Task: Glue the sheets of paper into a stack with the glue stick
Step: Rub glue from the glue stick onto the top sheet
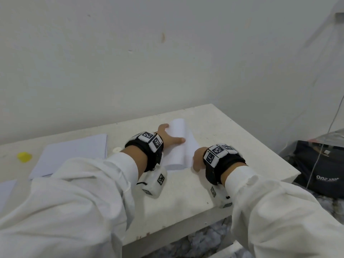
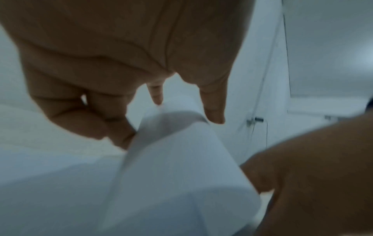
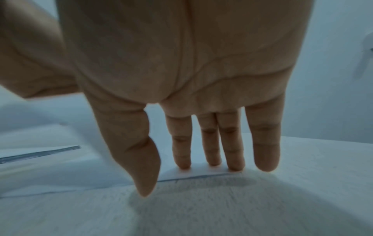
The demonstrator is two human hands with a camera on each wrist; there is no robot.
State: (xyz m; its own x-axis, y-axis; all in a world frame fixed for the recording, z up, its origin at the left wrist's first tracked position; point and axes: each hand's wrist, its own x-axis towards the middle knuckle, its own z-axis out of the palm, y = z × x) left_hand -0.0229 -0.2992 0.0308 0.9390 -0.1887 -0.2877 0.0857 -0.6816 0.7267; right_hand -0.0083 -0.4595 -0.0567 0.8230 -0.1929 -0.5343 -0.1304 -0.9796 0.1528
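A white sheet of paper [image 1: 176, 146] lies on the white table [image 1: 186, 192], its left part curled up into a roll. My left hand [image 1: 172, 133] holds that curl, thumb on the near side and fingers behind it. In the left wrist view the curled sheet [image 2: 171, 159] rises between thumb and fingers of the left hand [image 2: 185, 110]. My right hand [image 1: 197, 162] is flat, and its straight fingertips [image 3: 234, 166] press the sheet's near right corner [image 3: 167, 173] onto the table. A small yellow object [image 1: 24, 156] lies far left; I cannot tell whether it is the glue stick.
A stack of white paper [image 1: 70, 155] lies left of my left arm, with another sheet [image 1: 5, 190] at the left edge. A small white round thing [image 1: 116, 150] sits by my left wrist. A black bag [image 1: 320, 164] stands beyond the table's right edge. A wall backs the table.
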